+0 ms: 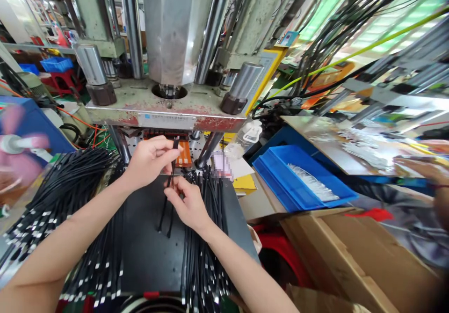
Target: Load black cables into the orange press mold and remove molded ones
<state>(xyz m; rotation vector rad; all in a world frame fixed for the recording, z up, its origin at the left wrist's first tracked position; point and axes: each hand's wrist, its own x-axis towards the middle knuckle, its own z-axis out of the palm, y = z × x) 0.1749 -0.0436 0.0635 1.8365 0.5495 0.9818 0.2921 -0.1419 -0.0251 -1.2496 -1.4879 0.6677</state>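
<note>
Over the black tabletop (150,257), my left hand (153,158) pinches the upper end of a thin black cable (176,143). Just below and to the right, my right hand (187,202) is closed with thumb and fingers on the lower strands. Two dark ends hang beneath my fingers; whether they belong to one cable or two I cannot tell. Behind my hands an orange-brown plate (184,153) sits inside the press (168,112). A large pile of black cables (73,182) with silvery ends lies to the left, and another bundle of cables (203,257) lies to the right.
Blue bins (305,177) with white strips stand at right, above cardboard boxes (351,252). A clear plastic jug (247,137) is beside the press. A pink fan (21,144) blurs at far left. Another person's hand (424,165) is at the right edge.
</note>
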